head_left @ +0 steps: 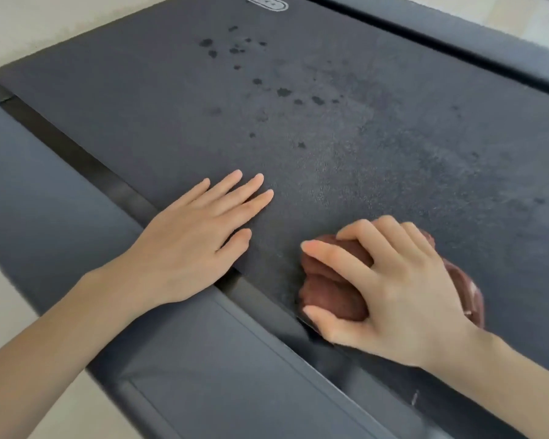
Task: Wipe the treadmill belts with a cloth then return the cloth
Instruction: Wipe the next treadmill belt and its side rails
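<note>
A dark grey treadmill belt [314, 128] fills most of the head view, with dark wet spots at its middle and far part and a lighter dusty patch to the right. My right hand [390, 286] grips a bunched reddish-brown cloth [327, 293] and presses it on the belt near the close left edge. My left hand [197, 239] lies flat on the belt with straight fingers, its heel over the gap by the side rail.
The treadmill's grey left side rail [54, 191] and a rear cover panel [222, 375] lie below my arms. The right side rail [488, 49] runs along the far right. Pale floor [29, 23] shows at the upper left and lower left.
</note>
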{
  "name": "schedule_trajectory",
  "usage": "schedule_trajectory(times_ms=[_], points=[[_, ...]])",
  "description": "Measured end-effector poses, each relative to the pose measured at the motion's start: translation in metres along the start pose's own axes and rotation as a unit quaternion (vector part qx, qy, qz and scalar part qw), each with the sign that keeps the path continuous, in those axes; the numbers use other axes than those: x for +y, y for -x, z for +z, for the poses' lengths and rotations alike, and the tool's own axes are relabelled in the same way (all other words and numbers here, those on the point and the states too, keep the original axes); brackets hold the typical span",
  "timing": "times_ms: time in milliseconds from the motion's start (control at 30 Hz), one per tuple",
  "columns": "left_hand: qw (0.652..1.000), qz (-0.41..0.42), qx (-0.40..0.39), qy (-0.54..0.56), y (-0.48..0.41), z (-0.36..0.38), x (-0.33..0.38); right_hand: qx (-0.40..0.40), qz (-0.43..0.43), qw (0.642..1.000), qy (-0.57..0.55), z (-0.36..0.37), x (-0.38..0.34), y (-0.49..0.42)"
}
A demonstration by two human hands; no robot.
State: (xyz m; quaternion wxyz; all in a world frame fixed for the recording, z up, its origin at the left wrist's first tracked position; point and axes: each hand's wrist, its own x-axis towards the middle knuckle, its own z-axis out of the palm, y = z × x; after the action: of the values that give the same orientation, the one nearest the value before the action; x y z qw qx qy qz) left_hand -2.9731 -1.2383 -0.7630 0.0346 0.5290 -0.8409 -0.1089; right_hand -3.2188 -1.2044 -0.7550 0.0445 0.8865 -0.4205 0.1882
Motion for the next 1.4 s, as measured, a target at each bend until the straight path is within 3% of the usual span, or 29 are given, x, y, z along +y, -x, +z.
schedule_trajectory(times_ms=[267, 600, 700, 967, 1100, 1400], points=[[0.999, -0.041, -0.023, -0.025, -0.011, -0.023, -0.089, -0.018, 0.145, 0.985, 0.089, 0.049, -0.016, -0.118], [0.999, 0.016, -0.001, -0.035, 0.0, -0.014, -0.094, -0.055, 0.209, 0.974, 0.067, -0.016, -0.065, 0.025], [0.999, 0.027, 0.007, -0.029, 0.005, -0.013, -0.097, -0.068, 0.214, 0.971, 0.085, -0.022, -0.07, 0.031], [0.999, 0.048, 0.019, 0.001, 0.005, -0.012, -0.112, -0.024, 0.179, 0.978, 0.105, 0.02, -0.07, -0.048], [0.999, -0.002, 0.036, 0.0, -0.002, -0.013, -0.132, 0.004, 0.161, 0.981, 0.105, 0.05, -0.055, -0.103], [0.997, -0.06, 0.05, -0.014, -0.01, -0.02, -0.142, -0.012, 0.236, 0.965, 0.117, 0.091, 0.015, -0.217]])
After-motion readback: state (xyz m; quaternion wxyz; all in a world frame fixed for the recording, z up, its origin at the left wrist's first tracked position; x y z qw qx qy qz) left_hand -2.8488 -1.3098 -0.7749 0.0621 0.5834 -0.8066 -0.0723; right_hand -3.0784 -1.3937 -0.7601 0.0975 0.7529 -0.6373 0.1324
